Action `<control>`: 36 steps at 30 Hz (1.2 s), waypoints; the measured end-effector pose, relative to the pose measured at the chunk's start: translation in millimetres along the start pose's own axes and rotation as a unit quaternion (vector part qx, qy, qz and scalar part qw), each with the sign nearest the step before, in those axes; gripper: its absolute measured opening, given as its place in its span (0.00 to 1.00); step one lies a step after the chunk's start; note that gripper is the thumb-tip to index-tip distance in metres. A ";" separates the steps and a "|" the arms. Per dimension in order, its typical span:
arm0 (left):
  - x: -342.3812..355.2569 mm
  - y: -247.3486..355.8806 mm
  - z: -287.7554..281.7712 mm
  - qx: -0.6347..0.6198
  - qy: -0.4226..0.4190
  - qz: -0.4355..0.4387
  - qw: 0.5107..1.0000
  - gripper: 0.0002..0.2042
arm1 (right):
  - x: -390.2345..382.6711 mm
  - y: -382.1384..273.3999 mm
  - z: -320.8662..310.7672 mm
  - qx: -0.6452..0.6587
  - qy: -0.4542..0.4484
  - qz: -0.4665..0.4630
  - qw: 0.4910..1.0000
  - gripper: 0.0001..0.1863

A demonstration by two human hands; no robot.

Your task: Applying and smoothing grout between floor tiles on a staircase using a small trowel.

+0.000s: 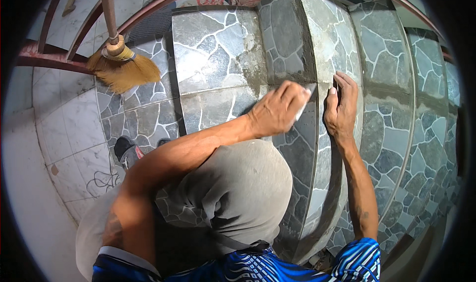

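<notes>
My left hand point(280, 108) is closed round a small scraper point(306, 101) with a whitish handle, its metal blade at the joint between grey stone-patterned tiles on the stair riser. Dark wet mortar point(297, 77) lies smeared along that joint and the nearby corner. My right hand point(342, 103) rests with fingers stretched along the pale tiled step point(325, 39), just right of the scraper, touching the tile and holding nothing.
A straw broom point(124, 74) leans at the red railing point(54, 56) at upper left. A tiled landing point(213, 44) lies ahead, more steps point(386, 148) continue right. My bent knee is below my hands. Cables point(101, 183) lie on the marble-patterned floor point(74, 133) at left.
</notes>
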State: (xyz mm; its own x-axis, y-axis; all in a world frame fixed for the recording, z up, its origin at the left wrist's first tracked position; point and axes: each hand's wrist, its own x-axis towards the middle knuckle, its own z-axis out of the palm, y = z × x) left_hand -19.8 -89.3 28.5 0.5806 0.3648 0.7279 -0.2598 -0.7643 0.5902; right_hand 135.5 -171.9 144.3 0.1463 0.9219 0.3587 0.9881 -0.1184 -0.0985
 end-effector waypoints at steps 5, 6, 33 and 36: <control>6.7 4.3 -18.5 -0.023 0.018 -0.043 0.999 0.25 | 0.3 -2.4 -1.1 -0.010 0.007 -0.013 1.000 0.14; 7.8 4.1 -22.1 -0.060 0.020 -0.080 0.995 0.21 | -0.2 -2.0 -2.0 -0.004 0.012 -0.013 1.000 0.13; -48.7 -43.6 -187.9 -0.034 -0.418 -0.352 0.837 0.29 | 256.6 -106.8 20.2 -0.442 -0.532 -0.025 0.722 0.20; -67.5 -54.0 -189.4 -0.008 -0.467 -0.334 0.818 0.26 | 249.0 -106.0 35.0 -0.466 -0.544 -0.380 0.585 0.20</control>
State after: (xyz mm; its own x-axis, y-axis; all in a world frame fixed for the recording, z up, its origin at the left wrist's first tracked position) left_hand -191.1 28.1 13.5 0.9316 0.1277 -0.3403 0.3519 -0.5505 0.7570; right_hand 65.5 83.1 211.6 0.0311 0.4676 -0.8834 0.4194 0.7961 0.4362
